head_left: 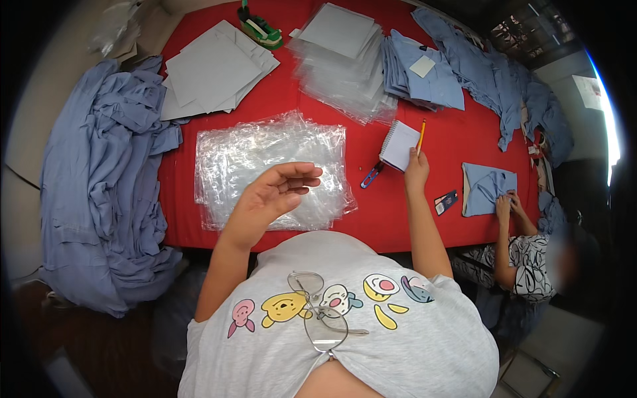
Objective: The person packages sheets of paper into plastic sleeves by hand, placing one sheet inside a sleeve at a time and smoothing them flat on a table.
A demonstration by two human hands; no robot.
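Over the stack of clear plastic bags (219, 156), my left hand (275, 192) is raised with its fingers loosely curved and the thumb apart, holding nothing. My right hand (417, 171) is closed on a yellow pencil (421, 132) at the lower right corner of a small spiral notebook (398, 147). Whether those fingers also grip the notebook, I cannot tell. A blue and black box cutter (372, 175) lies just below the notebook's lower left side.
Blue garments hang in a heap (106, 192) over the left edge. Behind lie white cardboard sheets (212, 69), a green tape dispenser (260, 30), flat plastic sleeves (345, 73) and folded blue shirts (428, 66). At right, another person's hands (507, 202) touch a folded blue shirt (484, 189) beside dark tags (446, 201).
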